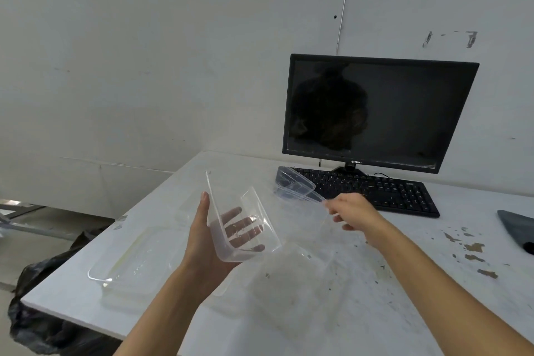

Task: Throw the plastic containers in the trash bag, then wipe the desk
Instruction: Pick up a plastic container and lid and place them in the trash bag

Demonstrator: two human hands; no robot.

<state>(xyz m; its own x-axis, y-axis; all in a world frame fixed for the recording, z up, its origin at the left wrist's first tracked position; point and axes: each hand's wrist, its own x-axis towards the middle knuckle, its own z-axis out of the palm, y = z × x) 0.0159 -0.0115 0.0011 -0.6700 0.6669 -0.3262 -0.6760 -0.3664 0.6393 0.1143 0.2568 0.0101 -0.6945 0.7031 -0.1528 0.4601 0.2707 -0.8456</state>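
My left hand [208, 243] holds a clear plastic container [231, 208] tilted on its side above the white desk [375, 298], fingers showing through its wall. My right hand [351, 208] pinches the corner of a second clear container [294, 183], lifted near the keyboard's left end. Another clear tray [127, 257] lies flat near the desk's left edge. A frosted lid or container [289, 277] rests on the desk below my left hand. The black trash bag [43, 326] sits on the floor at the desk's left corner.
A black monitor [375, 113] stands at the back of the desk with a black keyboard [375, 191] in front. A dark object [520, 228] lies at the right edge. Brown stains [474, 251] spot the desk's right side. The wall is close behind.
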